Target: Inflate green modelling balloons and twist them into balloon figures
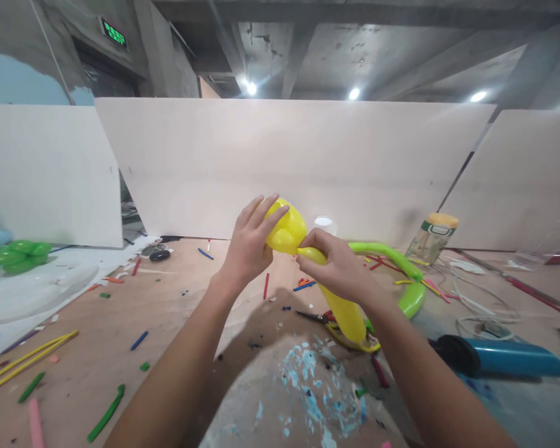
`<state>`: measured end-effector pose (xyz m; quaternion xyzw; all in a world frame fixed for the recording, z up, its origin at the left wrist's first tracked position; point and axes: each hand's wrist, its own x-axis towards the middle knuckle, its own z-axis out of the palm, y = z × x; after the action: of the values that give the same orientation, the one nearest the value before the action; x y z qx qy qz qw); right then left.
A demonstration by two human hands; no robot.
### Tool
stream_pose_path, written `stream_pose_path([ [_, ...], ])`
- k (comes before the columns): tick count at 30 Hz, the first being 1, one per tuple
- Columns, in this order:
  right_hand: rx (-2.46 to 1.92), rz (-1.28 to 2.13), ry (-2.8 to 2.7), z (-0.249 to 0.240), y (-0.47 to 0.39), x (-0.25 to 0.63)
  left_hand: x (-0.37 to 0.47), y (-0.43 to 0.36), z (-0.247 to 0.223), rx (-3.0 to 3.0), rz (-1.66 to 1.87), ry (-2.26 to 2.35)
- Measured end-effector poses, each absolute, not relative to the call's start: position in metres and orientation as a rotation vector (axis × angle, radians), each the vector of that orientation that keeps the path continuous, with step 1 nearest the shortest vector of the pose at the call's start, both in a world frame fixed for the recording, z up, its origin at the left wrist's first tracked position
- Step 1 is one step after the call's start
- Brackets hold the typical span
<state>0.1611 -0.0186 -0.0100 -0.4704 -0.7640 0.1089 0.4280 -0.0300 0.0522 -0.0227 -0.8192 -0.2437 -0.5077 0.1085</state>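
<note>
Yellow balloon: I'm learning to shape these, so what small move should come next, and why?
Perhaps a slight twist by the right hand: its fingers pinch the yellow balloon at a narrow neck, and the left hand cups the rounded end.

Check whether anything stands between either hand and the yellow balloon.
Nothing visible does. The left hand already has its fingers over the rounded upper part of the yellow balloon, and the right hand grips it at the narrow section. The scissors lie beside its lower length, not between it and either hand.
</note>
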Motion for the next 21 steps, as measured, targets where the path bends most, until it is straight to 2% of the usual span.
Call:
stream_pose_path([
  [3,-1.190,0.146,-1.773,-0.017,-0.010,0.160,-0.016,0.044,-0.023,-2.504,-1.939,-0.845],
  [7,-1.113,-0.019,-1.706,-0.029,0.000,0.155,-0.004,0.037,-0.022,-2.747,-2.768,-0.962],
  [10,-1.084,-0.061,-1.733,-0.036,0.002,0.148,-0.001,0.036,-0.019,-2.605,-3.268,-1.097],
  [15,-1.170,0.069,-1.757,-0.037,-0.002,0.143,-0.006,0.043,-0.017,-2.242,-3.563,-1.354],
  [21,-1.149,0.413,-1.766,-0.029,-0.007,0.143,-0.011,0.048,-0.017,-2.129,-3.742,-1.212],
])
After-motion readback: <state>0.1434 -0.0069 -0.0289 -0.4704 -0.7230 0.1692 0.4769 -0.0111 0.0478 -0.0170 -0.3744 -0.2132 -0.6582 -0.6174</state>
